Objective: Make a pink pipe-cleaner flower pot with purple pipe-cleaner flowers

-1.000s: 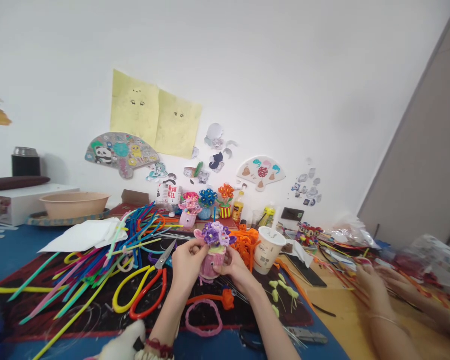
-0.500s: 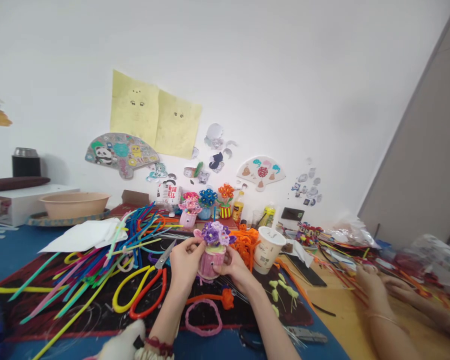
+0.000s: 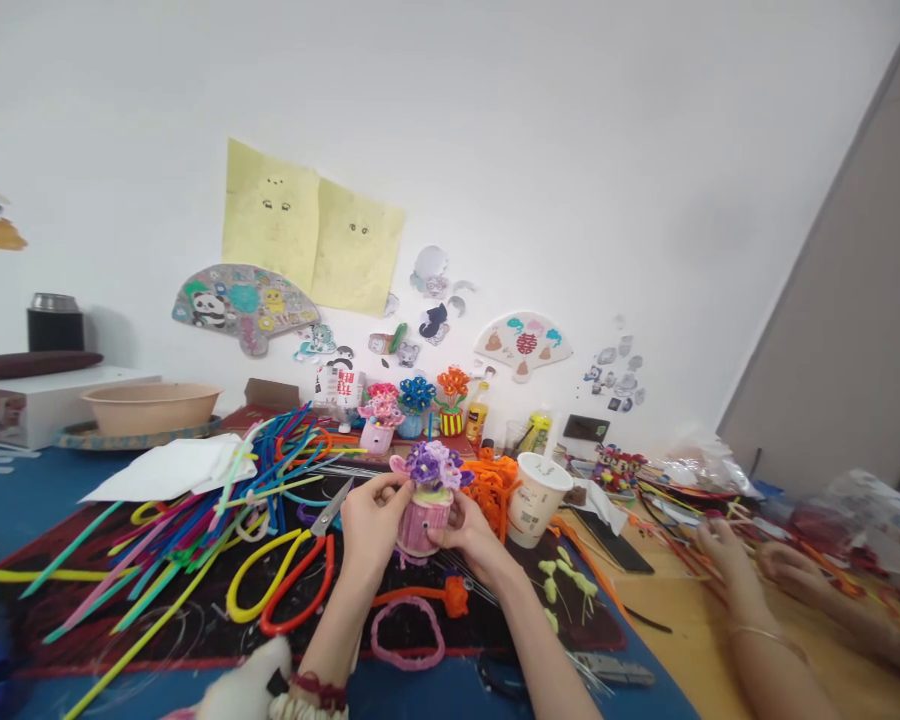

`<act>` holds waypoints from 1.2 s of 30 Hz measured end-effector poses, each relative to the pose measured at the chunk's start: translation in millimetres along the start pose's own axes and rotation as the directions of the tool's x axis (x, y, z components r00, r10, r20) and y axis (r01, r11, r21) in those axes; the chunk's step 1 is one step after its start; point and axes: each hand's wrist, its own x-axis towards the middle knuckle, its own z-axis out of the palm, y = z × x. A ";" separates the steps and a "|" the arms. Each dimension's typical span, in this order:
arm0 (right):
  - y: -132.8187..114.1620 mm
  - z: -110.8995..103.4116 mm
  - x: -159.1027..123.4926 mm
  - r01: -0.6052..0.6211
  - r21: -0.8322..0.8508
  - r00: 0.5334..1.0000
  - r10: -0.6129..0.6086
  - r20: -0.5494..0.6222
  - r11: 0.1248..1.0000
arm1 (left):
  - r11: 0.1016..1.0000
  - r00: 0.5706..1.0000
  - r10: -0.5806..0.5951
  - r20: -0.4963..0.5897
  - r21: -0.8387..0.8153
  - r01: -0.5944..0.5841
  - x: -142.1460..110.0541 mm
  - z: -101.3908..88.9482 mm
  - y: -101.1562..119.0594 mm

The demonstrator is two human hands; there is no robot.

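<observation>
Between both hands stands a small pink flowerpot [image 3: 424, 524] made of pipe cleaners, with a dark eye-like dot on its front. Purple and lilac pipe-cleaner flowers [image 3: 431, 467] fill its top. My left hand [image 3: 375, 518] pinches the pot's upper left side near a pink ear-like loop. From the right, my right hand [image 3: 471, 535] grips the pot with thumb and fingers against its side. Scissors [image 3: 331, 508] lie just left of my left hand. Below the pot are a pink pipe-cleaner ring [image 3: 408, 636] and an orange pipe-cleaner flower [image 3: 456, 597].
Many loose pipe cleaners [image 3: 195, 530] spread over the left of the dark mat. A paper cup [image 3: 538, 500] stands right of my hands beside orange pipe cleaners [image 3: 491, 492]. Finished flowerpots [image 3: 417, 408] line the back. At right, another person's hands [image 3: 727, 555] work among more stems.
My hands and the pink flowerpot stay almost still. The other person's hands at the right have shifted a little.
</observation>
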 end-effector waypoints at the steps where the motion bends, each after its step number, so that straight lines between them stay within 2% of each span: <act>1: 0.5 -0.3 0.3 -0.002 0.001 1.000 0.002 -0.001 1.000 | 1.000 1.000 0.001 0.004 -0.004 -0.001 0.0 0.7 -0.5; 10: 3.6 -1.5 1.9 0.004 -0.001 1.000 -0.004 0.001 1.000 | 0.999 1.000 -0.005 0.028 -0.043 0.006 -0.9 3.7 -1.8; 23: 3.5 -2.1 1.9 0.027 -0.006 1.000 -0.027 -0.004 1.000 | 1.000 1.000 -0.015 0.003 0.021 0.015 -2.0 -0.3 4.5; 36: 6.6 -5.3 3.4 0.029 0.017 1.000 -0.029 -0.005 0.999 | 0.999 1.000 0.006 0.017 0.036 -0.006 -0.8 -1.3 -0.1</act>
